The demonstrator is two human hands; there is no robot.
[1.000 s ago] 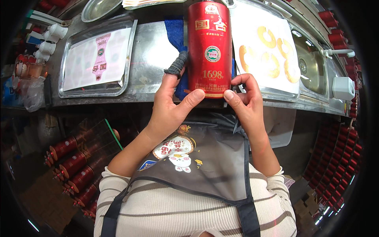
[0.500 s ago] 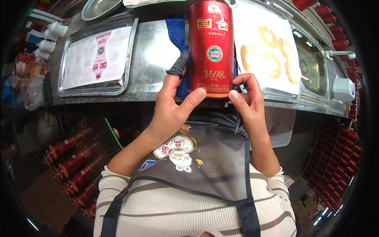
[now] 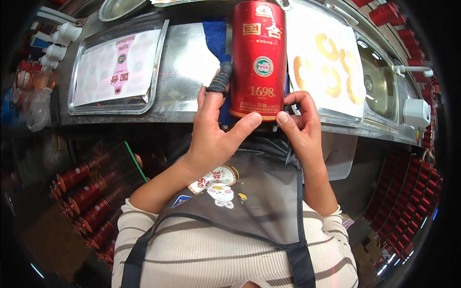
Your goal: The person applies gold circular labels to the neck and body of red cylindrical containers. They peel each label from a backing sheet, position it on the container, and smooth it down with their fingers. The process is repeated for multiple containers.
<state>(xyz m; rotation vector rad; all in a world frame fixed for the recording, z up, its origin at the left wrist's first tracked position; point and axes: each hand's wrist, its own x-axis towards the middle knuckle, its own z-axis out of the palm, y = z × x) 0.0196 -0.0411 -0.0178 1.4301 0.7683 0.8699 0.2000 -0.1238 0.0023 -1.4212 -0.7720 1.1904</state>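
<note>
A glossy red cylindrical bottle (image 3: 258, 53), printed with gold characters and a round green-and-white emblem, lies over a blue cloth (image 3: 215, 36) on the metal counter. Its gold-edged end points toward me, and its far end runs out of the picture. My left hand (image 3: 216, 122) grips it from the left, thumb at the near edge, with a dark knitted cover on one finger. On the other side, my right hand (image 3: 302, 120) has its thumb and bent index finger at the lower right edge. The undersides of the fingers are partly hidden.
At left, a metal tray (image 3: 161, 62) holds a pink decal sheet (image 3: 122, 57). A white sheet of gold curved decals (image 3: 328, 45) lies at right, beside a sink (image 3: 379, 86) with a white tap (image 3: 417, 70). Racks of red bottles (image 3: 96, 213) stand below the counter.
The bottle has turned or tilted slightly, and its near end now sits a little lower. My left hand has shifted slightly to the right and down. Both hands keep their hold.
</note>
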